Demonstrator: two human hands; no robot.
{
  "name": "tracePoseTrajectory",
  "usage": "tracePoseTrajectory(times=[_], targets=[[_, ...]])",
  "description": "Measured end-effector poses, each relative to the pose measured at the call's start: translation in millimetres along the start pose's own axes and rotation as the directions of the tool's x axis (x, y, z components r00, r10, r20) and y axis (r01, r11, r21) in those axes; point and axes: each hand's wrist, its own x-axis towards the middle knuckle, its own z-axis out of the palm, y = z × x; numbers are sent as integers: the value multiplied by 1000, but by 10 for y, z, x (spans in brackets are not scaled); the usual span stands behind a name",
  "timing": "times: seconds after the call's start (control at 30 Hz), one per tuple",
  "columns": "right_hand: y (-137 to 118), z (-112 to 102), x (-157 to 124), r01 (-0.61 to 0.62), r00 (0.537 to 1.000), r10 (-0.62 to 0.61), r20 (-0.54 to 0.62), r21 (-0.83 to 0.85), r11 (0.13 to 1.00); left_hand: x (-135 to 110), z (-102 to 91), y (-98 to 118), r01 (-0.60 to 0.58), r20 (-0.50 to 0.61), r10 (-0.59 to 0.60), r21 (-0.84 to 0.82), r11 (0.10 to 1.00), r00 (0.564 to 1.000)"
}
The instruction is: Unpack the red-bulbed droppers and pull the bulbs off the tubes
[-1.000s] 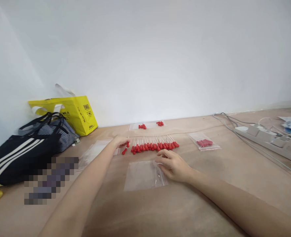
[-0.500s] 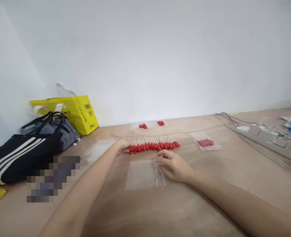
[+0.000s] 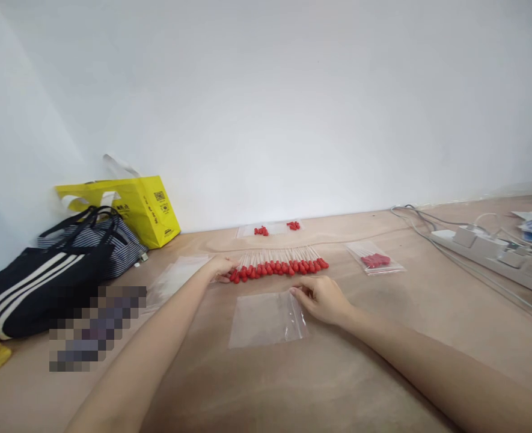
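A row of several thin white sticks with red tips [image 3: 279,264] lies across the middle of the brown tabletop. My left hand [image 3: 223,268] rests at the row's left end, its fingers curled around the leftmost red tips. In front of the row lies an empty clear zip bag [image 3: 266,319]. My right hand [image 3: 322,297] pinches that bag's upper right corner between thumb and fingers.
A filled clear bag of red-tipped sticks [image 3: 374,260] lies to the right, another flat bag with red pieces [image 3: 272,228] by the wall, more empty bags [image 3: 175,276] at left. A yellow bag [image 3: 134,207] and dark striped bags [image 3: 58,270] stand left; a power strip with cables [image 3: 491,249] right.
My left hand gathered two stray red-tipped sticks and pushed them against the row's left end. My right hand shifted from resting on the bag to pinching its upper right corner.
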Motion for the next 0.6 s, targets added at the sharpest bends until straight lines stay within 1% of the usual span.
tracePoseTrajectory(times=[0.07,0.13,0.23,0.37,0.43,0.5,0.57,0.6], targets=[[11,-11,11,-81,996,80,42,17,997,-17,-21,-5,36,0,-36,4,999,999],[27,-17,19,-122,991,121,61,15,992,-29,-33,-11,66,-13,-65,15,998,998],[42,-20,26,-151,985,149,82,14,989,-31,-29,-24,79,-45,-77,44,996,996],[39,-23,27,-170,982,166,92,35,985,-26,-22,-33,57,-73,-50,97,994,996],[42,-19,26,-188,980,182,80,67,980,-46,-43,-28,32,-103,-18,133,991,994],[58,-4,26,-210,977,203,67,122,970,-110,-66,-16,-13,-156,41,176,984,987],[83,24,26,-232,973,225,59,189,954,-239,-59,-3,-94,-227,144,219,971,963],[98,43,26,-243,970,235,62,223,944,-328,-33,2,-145,-260,207,238,960,943]])
